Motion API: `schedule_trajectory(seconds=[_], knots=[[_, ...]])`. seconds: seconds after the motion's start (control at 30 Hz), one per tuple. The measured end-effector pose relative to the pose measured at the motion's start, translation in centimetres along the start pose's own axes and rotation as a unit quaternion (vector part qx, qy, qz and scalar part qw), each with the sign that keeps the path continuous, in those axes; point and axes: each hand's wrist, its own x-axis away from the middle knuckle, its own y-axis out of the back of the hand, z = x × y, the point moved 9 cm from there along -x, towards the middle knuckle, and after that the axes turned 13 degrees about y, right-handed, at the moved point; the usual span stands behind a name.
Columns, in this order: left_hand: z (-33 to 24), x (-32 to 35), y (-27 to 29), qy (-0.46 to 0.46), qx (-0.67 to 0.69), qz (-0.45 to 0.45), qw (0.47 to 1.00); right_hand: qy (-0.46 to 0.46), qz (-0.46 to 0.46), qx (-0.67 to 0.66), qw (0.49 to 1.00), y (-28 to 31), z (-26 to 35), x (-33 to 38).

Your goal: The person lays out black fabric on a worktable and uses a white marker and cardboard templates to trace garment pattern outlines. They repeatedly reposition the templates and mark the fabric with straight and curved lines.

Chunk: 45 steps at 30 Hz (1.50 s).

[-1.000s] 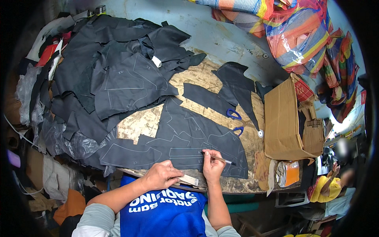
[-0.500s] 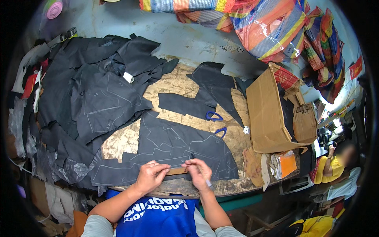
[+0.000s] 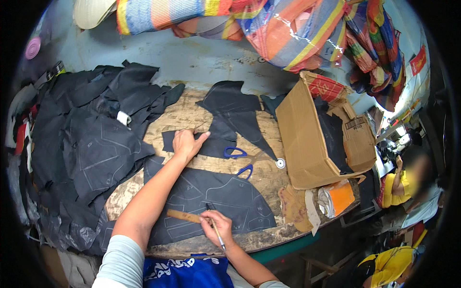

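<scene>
My left hand [image 3: 187, 144] reaches forward over a small dark strip of material [image 3: 218, 147], its thumb spread away from the fingers. Nothing shows in its grasp, though the fingertips are partly hidden. Close to the table's front edge, my right hand [image 3: 217, 227] is closed round a slim marking pen [image 3: 219, 236]. A narrow brown strip [image 3: 181, 215] sticks out leftward from its fingertips. Beneath lies a large black sheet [image 3: 240, 192] with pale outlines of pattern shapes. Blue-handled scissors [image 3: 245, 170] lie spread just beyond that sheet.
Marked black material is heaped [image 3: 96, 139] at the left. On the right stands an open cardboard box [image 3: 307, 139], with an orange-and-white packet [image 3: 336, 198] in front. Another black piece [image 3: 230, 98] lies far back. Striped woven sacking [image 3: 288, 33] hangs behind. A person in yellow [image 3: 401, 185] sits at far right.
My left hand has left the brown strip and moved forward to the small dark piece. My right hand has kept the pen and strip, shifting slightly left. The view has shifted too.
</scene>
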Motion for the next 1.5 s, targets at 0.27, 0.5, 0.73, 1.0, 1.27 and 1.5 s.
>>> schedule_trajectory(seconds=[0.27, 0.5, 0.73, 1.0, 1.27, 1.5], knots=[[-4.4, -4.7, -7.9, 0.028, 0.047, 0.045, 0.997, 0.009, -0.003, -0.041, 0.999, 0.1, 0.2, -0.5], [-8.1, -6.3, -0.4, -0.019, 0.41, 0.12, 0.904, 0.009, -0.004, -0.003, 1.0, 0.3, 0.5, -0.7], [-9.4, 2.1, 7.4, 0.047, 0.611, 0.275, 0.741, -0.016, -0.025, 0.031, 0.999, 0.5, -0.2, -0.2], [7.3, 15.0, 12.2, 0.052, 0.497, 0.205, 0.842, -0.07, -0.266, -0.094, 0.957, 7.9, -3.3, 1.6], [19.4, 24.4, 12.7, 0.131, 0.256, 0.252, 0.924, -0.029, -0.352, 0.007, 0.935, 18.7, -0.8, 2.7], [20.5, 18.9, 16.2, 0.017, 0.061, 0.075, 0.995, -0.062, -0.302, -0.086, 0.947, 13.5, -2.6, 1.7]])
